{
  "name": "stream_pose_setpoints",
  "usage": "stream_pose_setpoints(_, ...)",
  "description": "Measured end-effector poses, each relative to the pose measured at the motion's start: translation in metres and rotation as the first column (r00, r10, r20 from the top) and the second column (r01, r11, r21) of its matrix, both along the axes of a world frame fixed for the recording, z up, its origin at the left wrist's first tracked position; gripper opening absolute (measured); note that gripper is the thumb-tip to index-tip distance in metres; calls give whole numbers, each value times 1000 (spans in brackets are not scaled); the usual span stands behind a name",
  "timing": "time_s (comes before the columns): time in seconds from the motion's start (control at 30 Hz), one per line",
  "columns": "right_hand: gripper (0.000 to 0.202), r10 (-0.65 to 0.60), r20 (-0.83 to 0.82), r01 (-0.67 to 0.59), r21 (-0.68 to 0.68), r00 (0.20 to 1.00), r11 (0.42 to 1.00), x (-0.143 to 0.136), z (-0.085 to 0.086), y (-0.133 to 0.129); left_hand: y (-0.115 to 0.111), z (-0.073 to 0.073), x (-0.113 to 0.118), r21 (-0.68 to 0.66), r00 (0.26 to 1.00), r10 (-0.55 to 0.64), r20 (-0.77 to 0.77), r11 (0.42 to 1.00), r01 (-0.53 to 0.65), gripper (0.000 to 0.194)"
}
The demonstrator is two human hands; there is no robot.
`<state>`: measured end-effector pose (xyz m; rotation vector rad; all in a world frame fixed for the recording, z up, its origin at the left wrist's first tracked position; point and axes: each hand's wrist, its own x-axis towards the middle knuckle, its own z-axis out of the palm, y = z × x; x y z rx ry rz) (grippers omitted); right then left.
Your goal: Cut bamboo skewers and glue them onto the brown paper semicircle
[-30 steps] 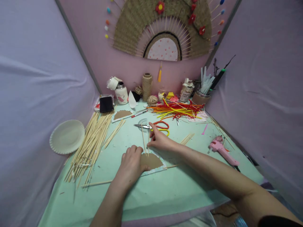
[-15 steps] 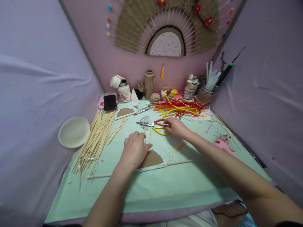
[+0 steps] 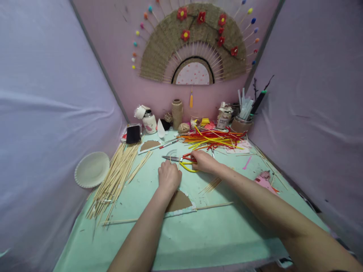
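My right hand (image 3: 204, 161) is closed around the red-and-yellow handles of a pair of scissors (image 3: 185, 159). Their blades point left, over a clear protractor (image 3: 171, 153) on the table. Just in front of the blades is my left hand (image 3: 169, 176), back upward and fingers curled. Two thin bamboo sticks show above its knuckles, and what its fingertips grip is hidden. Partly behind my left wrist lies a brown cardboard half-circle (image 3: 179, 201) with a pale edge. A longer bamboo stick (image 3: 215, 206) runs out along its straight side.
Many bamboo skewers (image 3: 115, 181) are piled at left beside a paper plate (image 3: 92, 169). Red and yellow pipe cleaners (image 3: 215, 139) lie at the back, near a twine spool (image 3: 177, 114). Loose thin sticks (image 3: 212, 185) lie right of centre. A woven fan (image 3: 161, 49) hangs behind.
My left hand has moved forward and slightly right, nearer the scissor blades, covering more of the two thin sticks. My right hand stays on the handles. The view has tilted up.
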<state>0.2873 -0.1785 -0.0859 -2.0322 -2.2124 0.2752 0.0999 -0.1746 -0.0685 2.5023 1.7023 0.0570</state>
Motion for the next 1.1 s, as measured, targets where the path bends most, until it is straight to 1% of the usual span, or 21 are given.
stream_pose_setpoints(0.1,33,-45,2,45,23,999,999,4,-2,1,3,-2,0,14,1000,7,-15,1000,-7,29)
stream_pose_setpoints(0.2,34,-133,-4,133,62,991,989,12,-5,3,4,-2,-1,19,1000,1,-26,1000,-1,31)
stream_pose_setpoints(0.37,34,-313,-39,315,158,949,936,24,-7,9,4,2,-3,21,1000,-11,-28,1000,12,33)
stream_pose_setpoints(0.47,33,-369,-93,380,228,925,896,37,0,9,4,3,-4,25,999,-18,-26,1000,19,33)
stream_pose_setpoints(0.53,32,-404,-146,429,298,903,853,57,13,9,4,2,-5,34,999,-25,-34,999,26,33)
stream_pose_setpoints(0.57,31,-433,-179,468,343,884,814,71,23,8,5,1,-5,41,999,-28,-40,999,30,34)
stream_pose_setpoints(0.6,30,-470,-218,518,394,855,760,88,34,8,5,1,-5,48,998,-32,-45,998,34,34)
stream_pose_setpoints(0.63,30,-515,-264,576,443,816,687,107,47,8,5,0,-6,53,998,-36,-47,998,38,34)
stream_pose_setpoints(0.7,32,-593,-364,686,516,718,513,149,74,8,6,0,-6,59,998,-40,-46,997,43,34)
stream_pose_setpoints(0.77,34,-643,-455,768,532,615,358,189,97,10,6,0,-7,60,998,-39,-41,997,42,34)
stream_pose_setpoints(0.8,35,-655,-489,795,522,576,309,206,105,12,6,0,-7,59,999,-39,-37,997,41,34)
stream_pose_setpoints(0.83,35,-659,-513,814,505,550,286,220,111,14,6,0,-7,57,999,-39,-33,998,41,34)
stream_pose_setpoints(0.87,35,-658,-529,827,486,536,282,232,115,17,6,1,-7,55,999,-38,-30,998,40,34)
stream_pose_setpoints(0.93,34,-647,-543,837,446,535,317,246,118,21,7,1,-8,47,999,-38,-28,998,39,34)
stream_pose_setpoints(1.03,34,-630,-552,836,405,546,369,253,119,28,7,1,-8,41,999,-32,-29,999,33,35)
stream_pose_setpoints(1.1,34,-624,-560,838,400,544,372,252,123,30,7,1,-8,40,999,-30,-31,999,31,35)
